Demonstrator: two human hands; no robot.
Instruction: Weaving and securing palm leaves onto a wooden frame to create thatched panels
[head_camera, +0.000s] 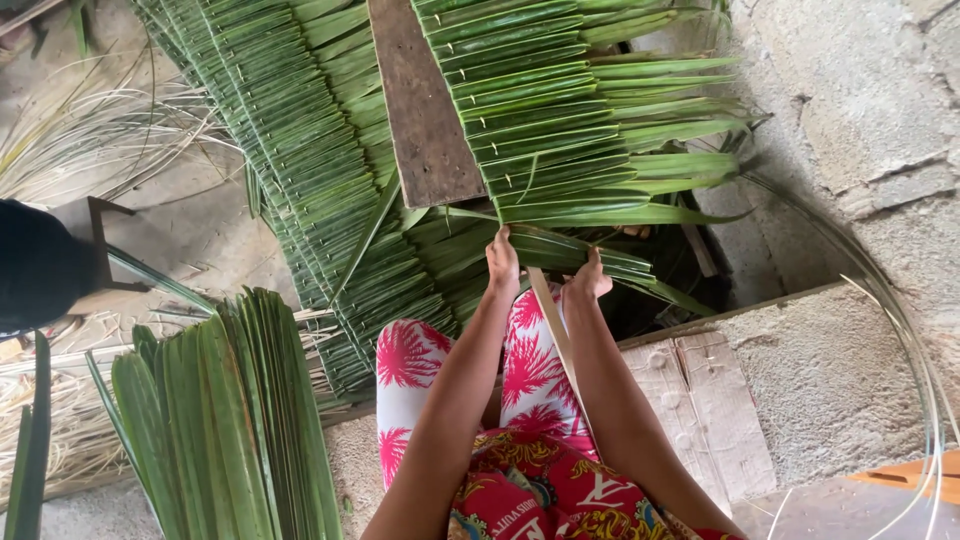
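rough grey concrete wall (850, 100) at right, dusty concrete floor (190, 220), worn wooden block (705, 400), soft daylight.

Soft, even daylight, sharp throughout.
Shadows were faint; the wall (860, 90) at right looked pale and slightly washed, with no glare.

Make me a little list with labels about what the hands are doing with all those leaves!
Left hand: left hand presses on the folded green leaf, fingers curled over it.
Right hand: right hand grips the same leaf beside a thin pale strip.
Leaf panel: rows of folded leaves lie ahead of the hands.
Board: brown wooden plank rests on the rows.
Spare leaves: loose green bundle stands on the left.
Ground: grey concrete floor.
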